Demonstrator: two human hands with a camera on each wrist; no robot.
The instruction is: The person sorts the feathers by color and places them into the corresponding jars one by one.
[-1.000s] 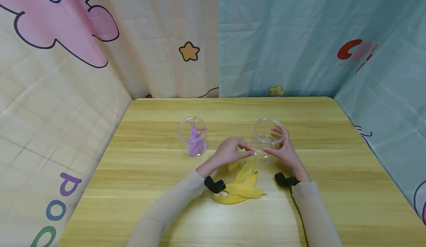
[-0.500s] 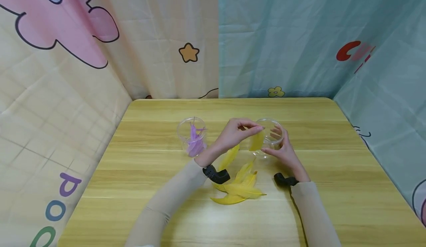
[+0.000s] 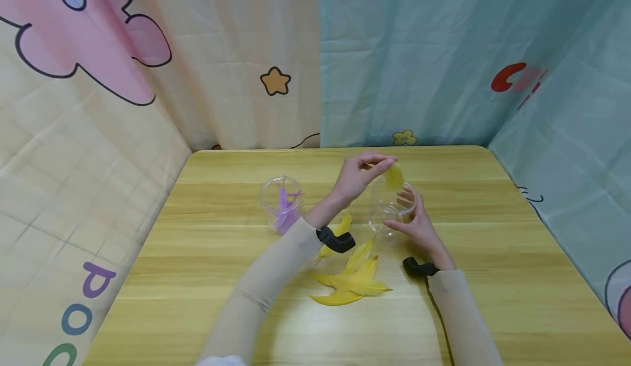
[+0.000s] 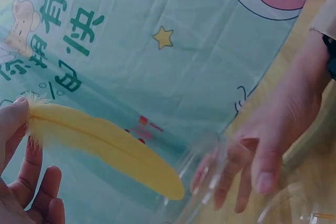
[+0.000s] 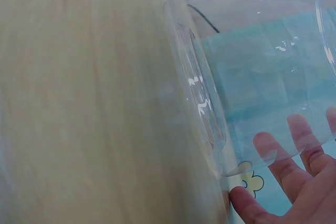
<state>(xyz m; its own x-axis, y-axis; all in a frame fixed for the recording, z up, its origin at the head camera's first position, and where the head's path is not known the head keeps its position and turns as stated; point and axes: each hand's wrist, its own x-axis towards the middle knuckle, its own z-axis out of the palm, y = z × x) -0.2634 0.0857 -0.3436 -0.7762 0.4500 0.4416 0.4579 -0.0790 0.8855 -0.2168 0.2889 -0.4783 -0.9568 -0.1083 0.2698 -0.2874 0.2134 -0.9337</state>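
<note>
My left hand (image 3: 356, 178) pinches a yellow feather (image 3: 394, 176) by its fluffy quill end, between thumb and fingertips. In the left wrist view the feather (image 4: 107, 142) slants down, its broad tip overlapping the rim of a clear plastic cup. That clear cup (image 3: 379, 217) stands on the table, and nothing shows inside it. My right hand (image 3: 421, 226) holds the cup from its right side, thumb in front and fingers spread along the wall. In the right wrist view several fingertips lie against the clear wall (image 5: 252, 87). More yellow feathers (image 3: 352, 284) lie in a loose pile nearer to me.
Left of my hands stands a second clear cup (image 3: 268, 196) with purple feathers (image 3: 285, 212) in it, one stem poking above the rim. A single yellow feather (image 3: 342, 226) lies under my left wrist. Patterned curtains (image 3: 236, 37) enclose the wooden table (image 3: 197, 267) at the back and sides.
My left hand has picked a yellow feather up from the table and lifted it away from me, to above the cup's rim. The right hand has stayed at the cup.
</note>
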